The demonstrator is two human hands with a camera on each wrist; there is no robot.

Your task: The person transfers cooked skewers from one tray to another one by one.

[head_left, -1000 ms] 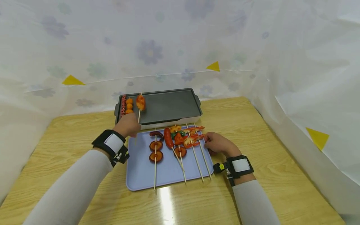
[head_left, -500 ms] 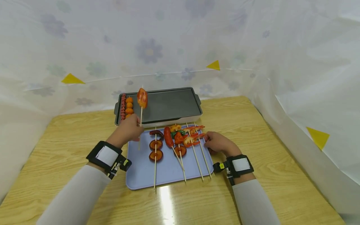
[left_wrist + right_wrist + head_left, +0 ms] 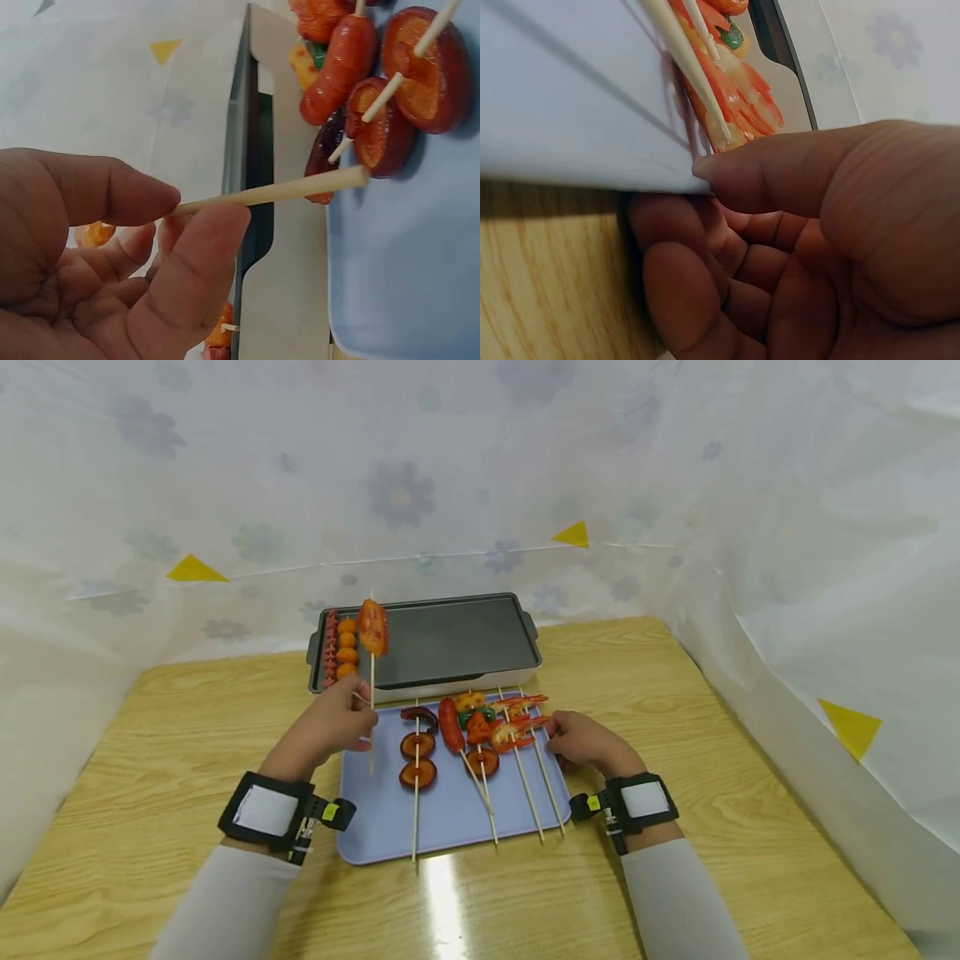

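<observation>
While the left hand [image 3: 330, 722] pinched the skewer [image 3: 371, 672] upright over the grill pan's [image 3: 450, 643] near edge, its meat could have slid down the thin stick; the right hand [image 3: 585, 743] gripped the tray's [image 3: 450, 818] edge on the table [image 3: 675, 693].

Wooden skewer [image 3: 277, 193] matt; blue tray [image 3: 450, 818] smooth, probably plastic; table [image 3: 712, 693] glossy wood-grain; griddle [image 3: 450, 643] dark, matt.
</observation>
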